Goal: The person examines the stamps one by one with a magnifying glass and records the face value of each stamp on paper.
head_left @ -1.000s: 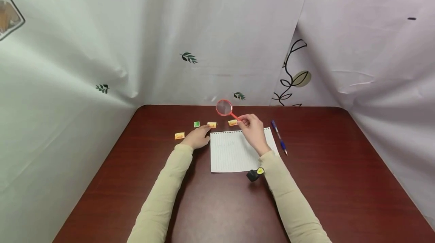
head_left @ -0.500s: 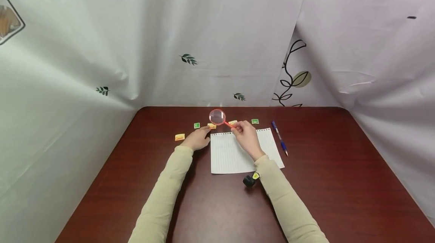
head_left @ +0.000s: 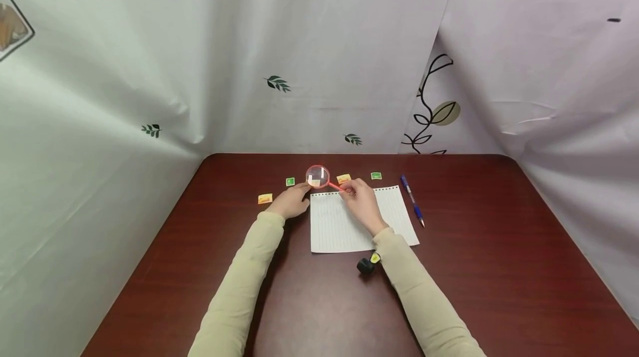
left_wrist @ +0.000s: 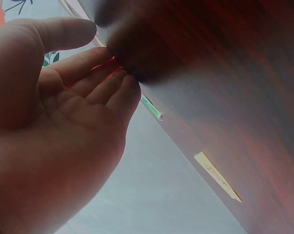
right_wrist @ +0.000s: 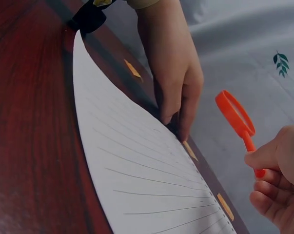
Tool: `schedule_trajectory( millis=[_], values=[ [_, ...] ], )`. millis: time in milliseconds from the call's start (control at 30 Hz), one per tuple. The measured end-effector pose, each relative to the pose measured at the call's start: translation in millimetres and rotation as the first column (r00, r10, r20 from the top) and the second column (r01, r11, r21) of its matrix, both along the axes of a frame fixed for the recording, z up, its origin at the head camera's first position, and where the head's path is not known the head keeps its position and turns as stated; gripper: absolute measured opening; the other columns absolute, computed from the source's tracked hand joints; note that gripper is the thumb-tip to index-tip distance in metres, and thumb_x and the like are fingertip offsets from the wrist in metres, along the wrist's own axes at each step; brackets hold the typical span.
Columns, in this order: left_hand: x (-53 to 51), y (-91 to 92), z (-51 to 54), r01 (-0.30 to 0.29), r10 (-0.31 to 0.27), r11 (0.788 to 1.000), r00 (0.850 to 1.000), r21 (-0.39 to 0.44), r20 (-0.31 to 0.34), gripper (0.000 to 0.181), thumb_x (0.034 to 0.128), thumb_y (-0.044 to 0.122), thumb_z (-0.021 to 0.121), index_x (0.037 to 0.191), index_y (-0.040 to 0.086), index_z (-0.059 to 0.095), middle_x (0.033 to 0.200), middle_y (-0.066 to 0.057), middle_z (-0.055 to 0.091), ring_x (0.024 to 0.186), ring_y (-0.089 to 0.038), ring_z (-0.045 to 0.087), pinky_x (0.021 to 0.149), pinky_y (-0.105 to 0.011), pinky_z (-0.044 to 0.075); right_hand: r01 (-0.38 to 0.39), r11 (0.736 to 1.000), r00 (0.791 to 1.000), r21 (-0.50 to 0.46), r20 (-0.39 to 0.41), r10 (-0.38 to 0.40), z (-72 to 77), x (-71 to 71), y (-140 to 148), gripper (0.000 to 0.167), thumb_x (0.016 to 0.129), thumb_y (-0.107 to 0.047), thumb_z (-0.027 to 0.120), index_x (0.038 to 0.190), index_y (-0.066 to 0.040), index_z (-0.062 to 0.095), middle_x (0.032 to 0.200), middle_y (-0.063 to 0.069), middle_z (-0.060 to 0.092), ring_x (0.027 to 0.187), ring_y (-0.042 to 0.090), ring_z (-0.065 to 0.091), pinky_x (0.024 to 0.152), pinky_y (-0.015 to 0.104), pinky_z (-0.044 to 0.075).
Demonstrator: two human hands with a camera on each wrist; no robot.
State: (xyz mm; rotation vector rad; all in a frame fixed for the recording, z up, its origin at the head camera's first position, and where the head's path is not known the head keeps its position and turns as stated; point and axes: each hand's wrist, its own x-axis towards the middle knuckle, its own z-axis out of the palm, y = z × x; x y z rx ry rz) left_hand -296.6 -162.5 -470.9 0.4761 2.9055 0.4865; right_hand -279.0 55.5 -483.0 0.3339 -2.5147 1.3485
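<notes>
My right hand (head_left: 363,202) pinches the handle of a red magnifying glass (right_wrist: 234,114) between thumb and fingers, above the top edge of a lined sheet of paper (head_left: 334,229). In the head view its round lens (head_left: 318,174) lies over a small yellow-orange stamp, seen through it. My left hand (head_left: 290,202) reaches beside that stamp, its fingertips at the stamp's left edge and the fingers fairly straight. More stamps lie near: a green stamp (head_left: 290,182) and a yellow one (head_left: 265,198) to the left, another yellow stamp (head_left: 344,178) and a green one (head_left: 376,176) to the right.
A blue pen (head_left: 412,202) lies right of the paper on the dark red table (head_left: 499,268). A black wrist camera (head_left: 366,266) with a yellow mark sits at my right wrist. White patterned sheeting (head_left: 319,57) stands behind the table.
My right hand has brought the magnifying glass down and to the left, over the middle yellow stamp, which uncovers the green stamp on the right. My left hand stays in place.
</notes>
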Motion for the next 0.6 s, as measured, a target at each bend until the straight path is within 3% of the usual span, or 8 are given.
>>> schedule_trajectory(
  millis=[267,600],
  values=[
    [-2.1,-1.3,-2.3,0.037,-0.037,0.999,0.999,0.005,-0.015,0.050,0.0995,0.009,0.050,0.147,-0.007,0.046,0.152,-0.023,0.044,0.139,-0.036,0.044,0.114,-0.048,0.036,-0.023,1.000,1.000,0.006,-0.004,0.023,-2.9,2.5,-1.4,0.010,0.089,-0.002,0.074,0.099,0.000,0.074,0.087,0.008,0.061,0.078,0.021,0.057,0.070,0.033,0.047],
    [-0.2,-1.2,-1.4,0.017,-0.017,1.000,1.000,-0.002,-0.011,0.050,0.0998,0.009,0.050,0.147,-0.006,0.046,0.153,-0.021,0.044,0.137,-0.035,0.048,0.112,-0.048,0.037,-0.026,1.000,0.999,0.002,0.026,0.026,-2.8,3.1,-1.8,0.010,0.091,-0.004,0.073,0.100,0.000,0.073,0.090,0.009,0.061,0.080,0.021,0.056,0.072,0.034,0.046]
  ],
)
